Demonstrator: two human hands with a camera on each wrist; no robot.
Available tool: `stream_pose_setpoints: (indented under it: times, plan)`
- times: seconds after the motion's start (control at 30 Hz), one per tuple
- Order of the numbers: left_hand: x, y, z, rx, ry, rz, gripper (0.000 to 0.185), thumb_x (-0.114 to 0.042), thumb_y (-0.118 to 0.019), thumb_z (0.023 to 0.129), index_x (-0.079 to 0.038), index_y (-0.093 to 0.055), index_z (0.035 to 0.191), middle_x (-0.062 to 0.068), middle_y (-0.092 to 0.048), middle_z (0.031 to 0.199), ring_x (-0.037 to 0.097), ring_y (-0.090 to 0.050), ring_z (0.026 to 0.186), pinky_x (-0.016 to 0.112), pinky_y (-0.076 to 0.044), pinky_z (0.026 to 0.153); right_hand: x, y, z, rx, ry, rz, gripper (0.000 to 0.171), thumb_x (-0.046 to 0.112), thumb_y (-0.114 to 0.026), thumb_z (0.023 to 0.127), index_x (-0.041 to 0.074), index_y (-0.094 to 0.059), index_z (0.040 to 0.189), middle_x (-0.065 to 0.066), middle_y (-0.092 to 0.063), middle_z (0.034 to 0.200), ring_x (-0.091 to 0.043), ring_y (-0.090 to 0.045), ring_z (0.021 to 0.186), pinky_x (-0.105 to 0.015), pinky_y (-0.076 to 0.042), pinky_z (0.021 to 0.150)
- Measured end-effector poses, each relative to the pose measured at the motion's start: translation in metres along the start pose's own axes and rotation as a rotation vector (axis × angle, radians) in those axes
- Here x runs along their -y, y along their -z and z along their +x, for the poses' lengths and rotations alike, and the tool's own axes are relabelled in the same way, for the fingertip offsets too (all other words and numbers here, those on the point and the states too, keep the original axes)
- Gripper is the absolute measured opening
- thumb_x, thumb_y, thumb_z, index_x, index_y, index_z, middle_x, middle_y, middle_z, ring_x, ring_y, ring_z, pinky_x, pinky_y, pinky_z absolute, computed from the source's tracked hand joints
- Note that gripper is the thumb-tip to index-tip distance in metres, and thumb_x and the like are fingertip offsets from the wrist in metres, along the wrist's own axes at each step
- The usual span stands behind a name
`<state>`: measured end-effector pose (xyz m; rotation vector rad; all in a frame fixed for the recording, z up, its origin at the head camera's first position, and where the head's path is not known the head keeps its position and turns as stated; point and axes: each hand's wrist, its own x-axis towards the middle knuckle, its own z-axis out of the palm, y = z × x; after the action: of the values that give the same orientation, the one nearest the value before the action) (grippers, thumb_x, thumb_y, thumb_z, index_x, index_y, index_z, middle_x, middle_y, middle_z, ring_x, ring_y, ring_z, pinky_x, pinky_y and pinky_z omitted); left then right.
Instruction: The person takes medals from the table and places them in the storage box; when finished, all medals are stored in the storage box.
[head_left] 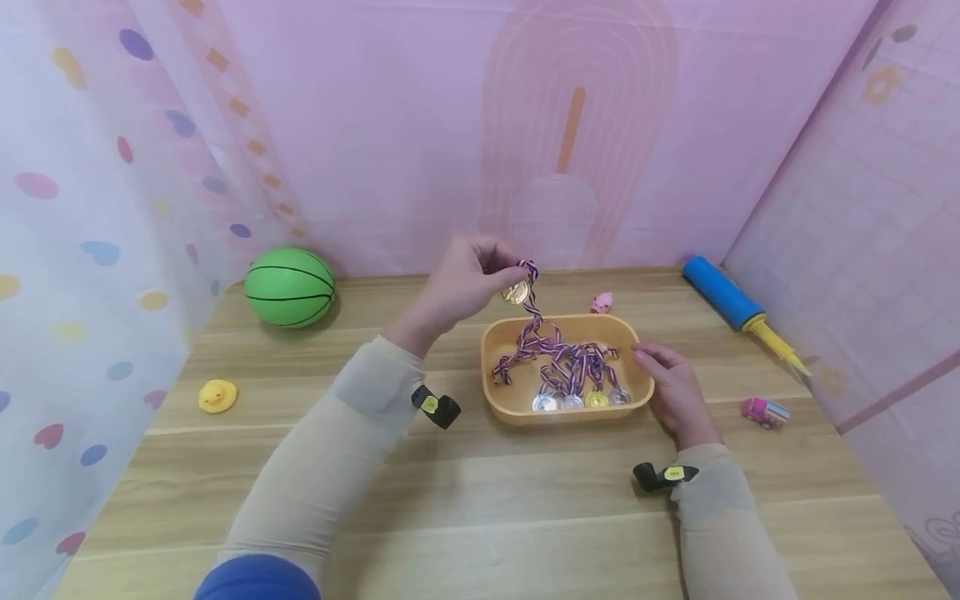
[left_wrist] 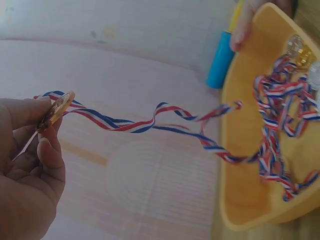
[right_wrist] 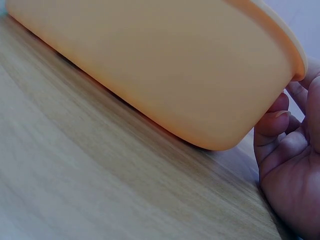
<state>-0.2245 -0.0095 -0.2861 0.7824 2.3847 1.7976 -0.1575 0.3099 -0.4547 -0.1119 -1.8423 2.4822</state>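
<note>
Above the back of the basin, my left hand (head_left: 472, 279) pinches a gold medal (head_left: 515, 292) between thumb and fingers. From that medal (left_wrist: 56, 111), a twisted red, white and blue ribbon (left_wrist: 132, 125) trails down into the yellow-orange plastic basin (left_wrist: 235, 195). Several more medals lie inside along the near wall, among them a gold medal (head_left: 596, 400) and a silver medal (head_left: 546, 403), their ribbons (head_left: 581, 362) tangled together. My right hand (head_left: 678, 392) grips the basin's right end, thumb over the rim and fingers (right_wrist: 272, 125) curled outside beneath it.
A green ball (head_left: 290, 287) and a yellow rubber duck (head_left: 217, 396) sit on the wooden table (head_left: 525, 508) at left. Behind the basin is a small pink toy (head_left: 602, 302). At right lie a blue and yellow hand pump (head_left: 723, 293) and a pink toy truck (head_left: 765, 412).
</note>
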Motion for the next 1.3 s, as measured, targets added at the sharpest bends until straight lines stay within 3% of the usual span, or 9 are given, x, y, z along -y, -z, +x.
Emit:
stream_pose_setpoints:
  times: [0.2, 0.47, 0.67, 0.9, 1.07, 1.3]
  plan:
    - [0.04, -0.015, -0.003, -0.027, 0.136, 0.088, 0.009, -0.014, -0.075, 0.084, -0.008, -0.07, 0.089, 0.004, -0.067, 0.085, 0.017, -0.059, 0.075, 0.026, -0.051, 0.065, 0.001, -0.001, -0.001, 0.005, 0.014, 0.018, 0.011, 0.015, -0.067, 0.09, 0.016, -0.071, 0.1, -0.005, -0.057, 0.118, -0.017, -0.055, 0.111, -0.03, -0.047, 0.092]
    - [0.078, -0.033, -0.011, 0.037, 0.206, 0.179, 0.008, -0.017, -0.075, 0.084, -0.011, -0.07, 0.084, 0.002, -0.067, 0.083, 0.017, -0.061, 0.075, 0.027, -0.053, 0.065, 0.001, -0.002, -0.003, 0.008, 0.018, 0.027, 0.011, 0.015, -0.068, 0.09, 0.015, -0.071, 0.101, -0.004, -0.058, 0.116, -0.018, -0.055, 0.111, -0.03, -0.047, 0.093]
    - [0.089, -0.041, -0.014, 0.148, 0.203, 0.243, 0.006, -0.013, -0.074, 0.084, -0.011, -0.07, 0.083, 0.001, -0.066, 0.082, 0.016, -0.059, 0.077, 0.027, -0.052, 0.067, 0.002, -0.003, -0.003, 0.0, 0.006, 0.025, 0.013, 0.017, -0.069, 0.089, 0.014, -0.071, 0.102, -0.004, -0.057, 0.118, -0.02, -0.053, 0.114, -0.03, -0.046, 0.094]
    - [0.095, -0.045, -0.015, 0.278, 0.215, 0.252, 0.005, -0.005, -0.072, 0.084, -0.005, -0.067, 0.085, 0.006, -0.065, 0.078, 0.02, -0.063, 0.063, 0.037, -0.056, 0.06, 0.001, -0.004, -0.002, -0.013, -0.002, 0.017, 0.012, 0.017, -0.069, 0.089, 0.016, -0.071, 0.101, -0.005, -0.057, 0.118, -0.018, -0.054, 0.112, -0.029, -0.047, 0.093]
    - [0.096, -0.047, -0.013, 0.356, 0.208, 0.374, 0.007, -0.005, -0.072, 0.084, -0.006, -0.067, 0.089, 0.005, -0.065, 0.078, 0.017, -0.062, 0.064, 0.027, -0.054, 0.056, 0.001, -0.004, -0.002, -0.015, -0.001, 0.012, 0.012, 0.017, -0.069, 0.089, 0.016, -0.071, 0.1, -0.004, -0.057, 0.118, -0.018, -0.054, 0.112, -0.028, -0.048, 0.091]
    - [0.094, -0.051, -0.01, 0.497, 0.218, 0.474, 0.006, -0.001, -0.07, 0.082, -0.006, -0.066, 0.085, 0.005, -0.063, 0.074, 0.016, -0.061, 0.06, 0.024, -0.05, 0.051, 0.001, -0.004, -0.003, -0.008, 0.009, 0.015, 0.011, 0.015, -0.068, 0.09, 0.015, -0.071, 0.101, -0.004, -0.058, 0.116, -0.019, -0.055, 0.111, -0.029, -0.048, 0.092]
